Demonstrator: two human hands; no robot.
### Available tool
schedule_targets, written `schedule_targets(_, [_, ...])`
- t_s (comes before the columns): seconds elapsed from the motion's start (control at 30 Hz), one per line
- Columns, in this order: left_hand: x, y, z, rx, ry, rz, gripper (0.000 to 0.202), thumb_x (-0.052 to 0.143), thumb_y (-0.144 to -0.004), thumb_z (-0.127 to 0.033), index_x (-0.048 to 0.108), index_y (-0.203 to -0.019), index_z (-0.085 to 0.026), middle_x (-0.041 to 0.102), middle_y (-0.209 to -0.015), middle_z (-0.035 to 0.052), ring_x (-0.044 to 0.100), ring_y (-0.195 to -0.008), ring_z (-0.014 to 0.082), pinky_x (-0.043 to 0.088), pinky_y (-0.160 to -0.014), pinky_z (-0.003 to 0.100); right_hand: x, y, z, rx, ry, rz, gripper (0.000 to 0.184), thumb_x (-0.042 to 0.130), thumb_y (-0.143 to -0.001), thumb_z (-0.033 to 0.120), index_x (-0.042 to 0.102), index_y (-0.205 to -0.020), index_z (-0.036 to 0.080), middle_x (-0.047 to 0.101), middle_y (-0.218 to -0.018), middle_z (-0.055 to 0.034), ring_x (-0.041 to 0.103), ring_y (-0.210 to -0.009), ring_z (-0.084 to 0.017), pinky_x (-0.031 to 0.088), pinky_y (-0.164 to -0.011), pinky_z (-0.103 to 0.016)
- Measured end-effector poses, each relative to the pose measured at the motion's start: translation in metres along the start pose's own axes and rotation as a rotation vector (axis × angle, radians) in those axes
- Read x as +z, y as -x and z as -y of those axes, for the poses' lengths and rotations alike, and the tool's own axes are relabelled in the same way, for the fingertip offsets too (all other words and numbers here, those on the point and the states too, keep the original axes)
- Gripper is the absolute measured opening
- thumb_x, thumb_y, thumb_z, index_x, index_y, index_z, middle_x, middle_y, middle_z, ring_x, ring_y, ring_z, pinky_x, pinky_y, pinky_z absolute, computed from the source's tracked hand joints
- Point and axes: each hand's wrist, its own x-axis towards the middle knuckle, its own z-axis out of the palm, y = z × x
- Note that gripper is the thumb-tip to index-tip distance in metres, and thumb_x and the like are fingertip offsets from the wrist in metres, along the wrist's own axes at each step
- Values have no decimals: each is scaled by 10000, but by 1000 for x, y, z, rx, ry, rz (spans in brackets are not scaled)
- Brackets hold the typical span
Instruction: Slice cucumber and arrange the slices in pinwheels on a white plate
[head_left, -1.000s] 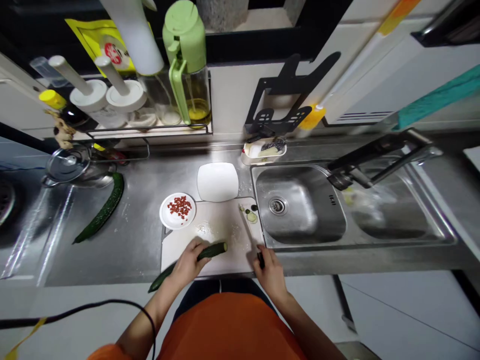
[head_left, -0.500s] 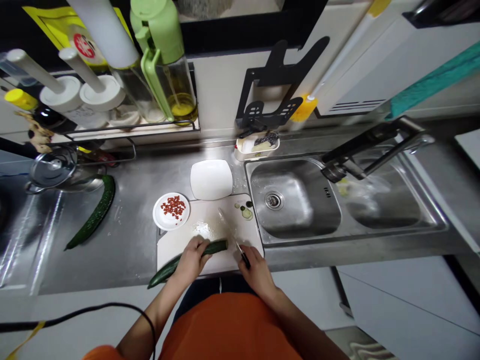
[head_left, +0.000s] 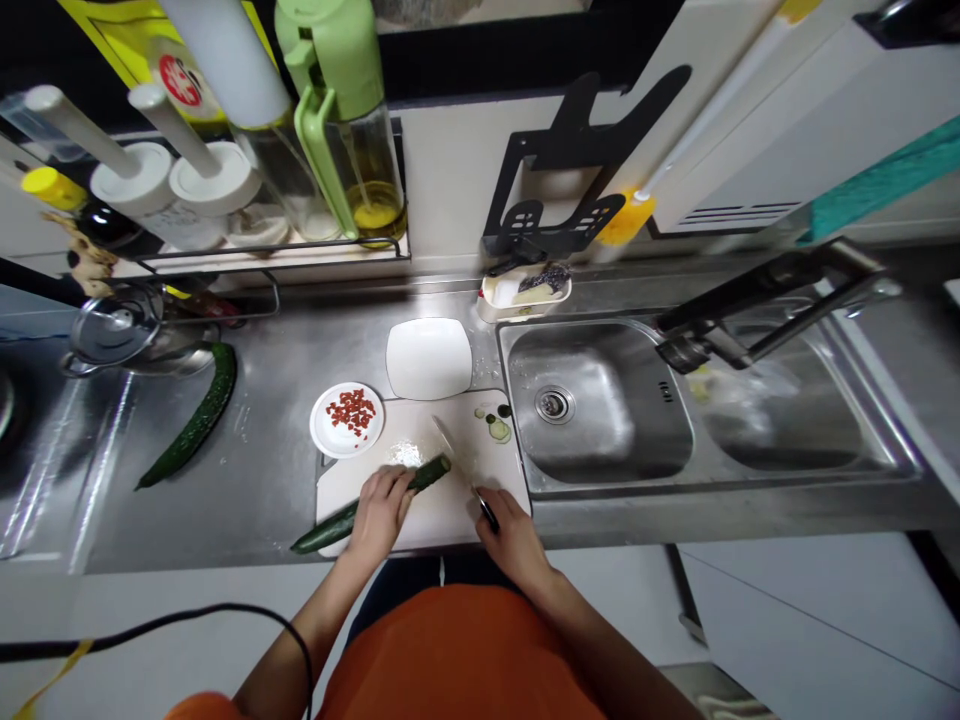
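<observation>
My left hand (head_left: 382, 508) is wrapped over the middle of a long green cucumber (head_left: 334, 527), which lies slantwise on the white cutting board (head_left: 439, 520). The cucumber's cut end points to the upper right. In my right hand (head_left: 511, 530) is the dark handle of a knife (head_left: 456, 450); its blade slants up and left over the board, just right of the cut end and apart from it. Several cucumber slices and end pieces (head_left: 499, 430) lie at the board's upper right. A second whole cucumber (head_left: 196, 425) rests on the steel counter at the left.
A white plate (head_left: 429, 358) touches the board's far edge. A small round plate (head_left: 322, 430) with chopped red bits overlaps its upper left corner. To the right is a double sink (head_left: 600, 480) with a dark faucet (head_left: 742, 310). Bottles and jars stand on a rack (head_left: 300, 252) at the back left.
My left hand has shifted the cucumber's cut end slightly up and left and turned it more steeply. The right hand keeps the knife in nearly the same place. The whole view has shifted a little.
</observation>
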Motion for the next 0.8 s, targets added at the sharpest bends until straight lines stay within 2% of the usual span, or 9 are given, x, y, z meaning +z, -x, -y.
schedule_targets(0.1, [3,-1,2,-9,-42,0,389,532,-874,-346,540,-1245,-227,574,-1162,119,534,-1076,272,464,-912,459,-1,-2,1,5,-1,16,414,440,-775,85,556,-1167,149,603,-1001,-103,583,-936,-209,499,-858,-361])
schedule_targets(0.2, [2,-5,5,-3,-34,64,446,580,-837,-404,545,-1242,-222,582,-1072,119,558,-1009,275,489,-866,448,-2,-5,2,16,-4,28,420,437,-775,86,550,-1173,161,596,-995,-96,579,-932,-208,498,-855,-361])
schedule_targets(0.3, [-3,-10,7,-23,34,84,425,533,-871,-366,516,-1271,-223,591,-1035,108,567,-1015,260,491,-894,438,-3,-7,2,31,-7,35,424,438,-775,88,548,-1175,174,592,-990,-89,577,-919,-205,500,-845,-357])
schedule_targets(0.4, [-14,-16,8,-54,167,105,425,499,-892,-334,469,-1305,-236,575,-1177,103,545,-1114,235,462,-973,420,-5,-9,2,34,-21,56,431,440,-777,87,544,-1187,169,589,-1002,-93,573,-924,-205,496,-849,-359])
schedule_targets(0.57, [-22,-12,7,-42,262,196,385,482,-899,-311,502,-1275,-237,600,-1155,96,574,-1084,222,482,-951,403,-7,-10,4,44,-32,85,438,439,-786,82,535,-1204,171,588,-1004,-90,571,-932,-198,489,-855,-356])
schedule_targets(0.8, [-12,-1,1,-23,93,108,407,502,-885,-295,513,-1285,-220,620,-1021,106,570,-990,245,493,-897,447,-13,-16,12,73,4,173,433,448,-792,79,530,-1207,172,572,-1015,-86,570,-899,-184,481,-833,-330])
